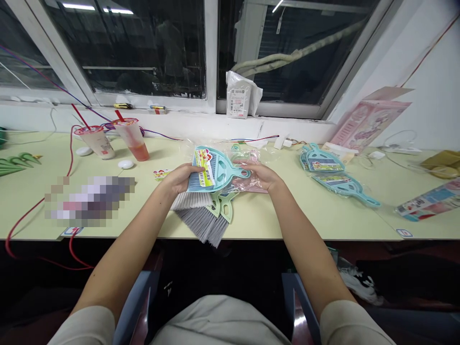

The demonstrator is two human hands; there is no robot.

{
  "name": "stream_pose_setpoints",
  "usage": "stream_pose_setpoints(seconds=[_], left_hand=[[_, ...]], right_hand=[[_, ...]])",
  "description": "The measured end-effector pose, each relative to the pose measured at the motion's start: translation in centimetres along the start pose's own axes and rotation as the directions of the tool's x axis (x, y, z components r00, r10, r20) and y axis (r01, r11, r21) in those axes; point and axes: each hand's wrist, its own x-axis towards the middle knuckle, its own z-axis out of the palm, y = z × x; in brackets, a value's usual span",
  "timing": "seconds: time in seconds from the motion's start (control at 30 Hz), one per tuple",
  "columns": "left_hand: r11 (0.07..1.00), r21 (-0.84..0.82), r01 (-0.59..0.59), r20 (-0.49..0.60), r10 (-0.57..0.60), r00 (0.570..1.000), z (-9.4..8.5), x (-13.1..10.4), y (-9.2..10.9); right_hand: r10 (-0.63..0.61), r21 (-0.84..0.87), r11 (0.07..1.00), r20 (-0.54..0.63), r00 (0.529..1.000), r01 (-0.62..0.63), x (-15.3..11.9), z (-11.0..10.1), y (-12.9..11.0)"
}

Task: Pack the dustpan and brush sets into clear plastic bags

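Note:
A light-blue dustpan set point(224, 173) with a yellow-green label card is held above the table. My left hand point(182, 178) grips its left side, thumb over the card. At the handle end, my right hand point(261, 175) has its fingers by the handle and on clear plastic film; exactly what they pinch is hard to make out. Under the set lie a white-bristled brush point(192, 201), grey-bristled brushes point(204, 224) with green handles, and a pink item point(256, 186) in clear plastic. The grey bristles stick out past the table's front edge.
Wrapped blue dustpan sets point(345, 186) lie on the table point(273, 225) at right, near a pink box point(372, 117) and another package point(429, 200). Two drink cups point(132, 139) with red straws, red cables and green pointed items point(16, 163) are at left. A white packet point(241, 96) stands by the window.

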Motion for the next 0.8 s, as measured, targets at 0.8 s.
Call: stream_pose_setpoints(seconds=[0.8], left_hand=[[0.989, -0.059, -0.137, -0.023, 0.136, 0.990, -1.7, 0.5, -1.3]], right_hand=[[0.054, -0.029, 0.998, -0.074, 0.996, -0.056, 0.3, -1.4, -0.6]])
